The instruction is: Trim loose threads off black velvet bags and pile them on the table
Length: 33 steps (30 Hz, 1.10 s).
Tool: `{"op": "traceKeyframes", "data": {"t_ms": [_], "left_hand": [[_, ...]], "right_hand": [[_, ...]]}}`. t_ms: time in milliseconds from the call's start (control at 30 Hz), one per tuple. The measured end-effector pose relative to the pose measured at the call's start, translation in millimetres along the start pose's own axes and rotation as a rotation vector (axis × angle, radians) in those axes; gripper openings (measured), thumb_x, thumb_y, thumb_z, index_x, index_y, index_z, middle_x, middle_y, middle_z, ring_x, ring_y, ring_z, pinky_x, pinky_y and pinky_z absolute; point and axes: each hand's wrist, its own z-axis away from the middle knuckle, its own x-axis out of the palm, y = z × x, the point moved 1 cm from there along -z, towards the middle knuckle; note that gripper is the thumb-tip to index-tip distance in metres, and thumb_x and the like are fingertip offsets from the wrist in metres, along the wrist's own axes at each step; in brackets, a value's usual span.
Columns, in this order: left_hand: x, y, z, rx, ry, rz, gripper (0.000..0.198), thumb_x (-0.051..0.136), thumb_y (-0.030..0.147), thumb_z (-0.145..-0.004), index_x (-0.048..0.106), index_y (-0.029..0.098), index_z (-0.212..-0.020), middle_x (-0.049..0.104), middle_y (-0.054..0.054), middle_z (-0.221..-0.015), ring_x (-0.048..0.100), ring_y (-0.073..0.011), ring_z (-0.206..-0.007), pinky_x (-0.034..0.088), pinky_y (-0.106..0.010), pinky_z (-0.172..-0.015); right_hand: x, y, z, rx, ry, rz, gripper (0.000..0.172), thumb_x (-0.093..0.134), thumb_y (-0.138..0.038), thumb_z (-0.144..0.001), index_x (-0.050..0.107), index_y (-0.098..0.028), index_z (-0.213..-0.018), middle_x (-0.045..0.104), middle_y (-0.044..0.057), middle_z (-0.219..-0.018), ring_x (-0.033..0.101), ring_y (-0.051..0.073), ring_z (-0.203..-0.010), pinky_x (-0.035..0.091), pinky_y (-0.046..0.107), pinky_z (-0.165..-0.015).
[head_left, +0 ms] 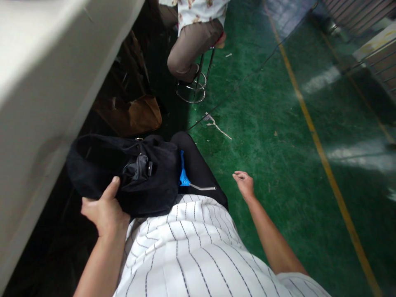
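Note:
A black fabric bag (161,177) lies across my lap, its opening on the left. My left hand (107,206) grips the bag's near edge, thumb on top and the other fingers hidden beneath. A small dark shiny pouch or flap with a metal zip pull (137,168) shows at the bag's opening. Beside the bag, on my dark trouser leg, rests a blue piece (184,178) with a thin bent metal rod (202,188) sticking out of it. Out to the right, over the floor, my right hand (244,183) hangs with fingers curled together; nothing shows in it.
A pale table (71,70) runs along my left. Below it stands a brown bag or box (144,115). Ahead, a person (196,45) sits on a metal stool (193,88). A cable (241,84) and scraps (216,123) lie on the green floor. Wire racks (355,16) stand at right.

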Motion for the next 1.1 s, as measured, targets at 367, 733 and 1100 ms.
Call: {"op": "traceKeyframes", "data": {"t_ms": [367, 733, 1100], "left_hand": [[-0.5, 1, -1, -0.061, 0.041, -0.043, 0.063, 0.088, 0.025, -0.059, 0.064, 0.009, -0.115, 0.070, -0.010, -0.115, 0.068, -0.0262, -0.103, 0.052, -0.051, -0.102], [-5.9, 4, 1, -0.137, 0.124, -0.008, 0.064, 0.090, 0.026, -0.051, 0.070, 0.012, -0.110, 0.072, -0.010, -0.110, 0.068, -0.0286, -0.103, 0.052, -0.054, -0.101], [-8.9, -1, -2, -0.133, 0.081, 0.008, 0.059, 0.087, 0.024, -0.059, 0.067, 0.012, -0.113, 0.070, -0.010, -0.114, 0.067, -0.0262, -0.107, 0.053, -0.048, -0.102]], "right_hand": [[-34, -209, 66, -0.516, -0.123, -0.215, 0.019, 0.059, -0.034, -0.096, 0.072, -0.023, -0.104, 0.071, 0.006, -0.106, 0.066, 0.021, -0.100, 0.054, 0.038, -0.092], [49, -203, 1, -0.349, -0.740, -0.048, 0.046, 0.048, 0.002, -0.070, 0.068, -0.015, -0.107, 0.071, 0.005, -0.093, 0.067, 0.016, -0.083, 0.057, 0.033, -0.081], [117, -197, 76, -0.771, -0.628, 0.352, 0.082, 0.057, -0.002, -0.067, 0.036, -0.016, -0.145, 0.041, 0.018, -0.140, 0.048, 0.030, -0.123, 0.051, 0.043, -0.099]]}}
